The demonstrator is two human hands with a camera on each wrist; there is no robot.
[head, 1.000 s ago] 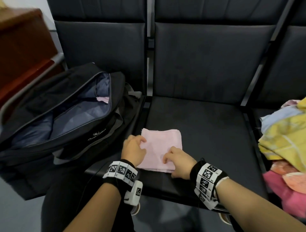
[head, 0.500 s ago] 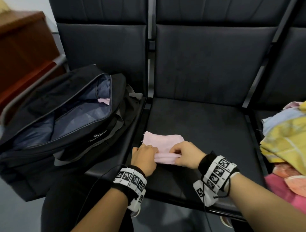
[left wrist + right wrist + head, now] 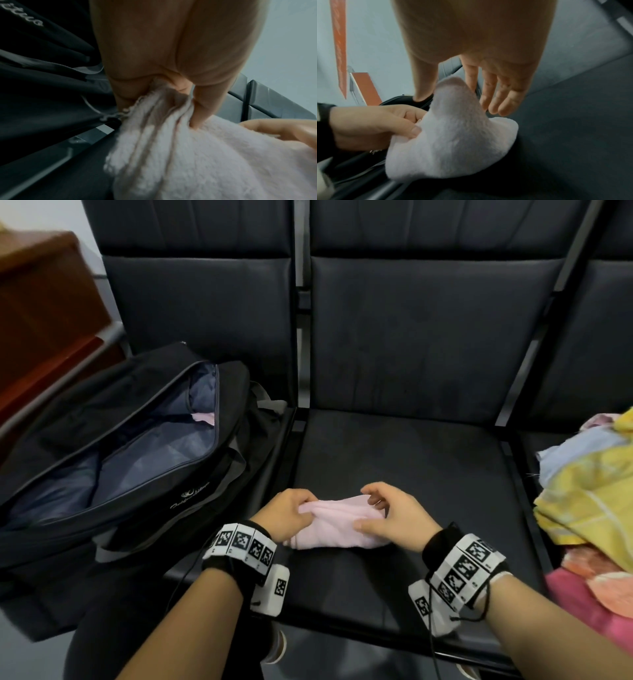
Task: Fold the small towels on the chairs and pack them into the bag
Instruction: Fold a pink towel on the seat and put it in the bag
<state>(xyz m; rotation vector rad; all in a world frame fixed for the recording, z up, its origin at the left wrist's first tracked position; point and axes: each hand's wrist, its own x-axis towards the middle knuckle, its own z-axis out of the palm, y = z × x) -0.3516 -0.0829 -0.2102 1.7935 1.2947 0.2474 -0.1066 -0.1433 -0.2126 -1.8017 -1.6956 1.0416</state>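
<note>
A folded pink towel [image 3: 334,527] sits at the front of the middle chair seat [image 3: 428,474]. My left hand [image 3: 298,510] pinches its left end and holds that end raised; in the left wrist view the towel [image 3: 205,169] bunches between thumb and fingers. My right hand [image 3: 373,508] hovers at the towel's right end with straight, relaxed fingers [image 3: 489,94], thumb against the cloth, not gripping. The black bag [image 3: 144,508] lies unzipped on the left chair, with a pink cloth [image 3: 204,417] inside.
A heap of loose towels [image 3: 589,491] in yellow, blue, pink and orange fills the right chair. A brown wooden cabinet [image 3: 41,313] stands behind the bag. The chair's metal front rail [image 3: 342,628] runs just below my wrists.
The towel lay flat under both hands, then was folded toward the front edge. Now my left hand has lifted its left end and my right hand's fingers have loosened.
</note>
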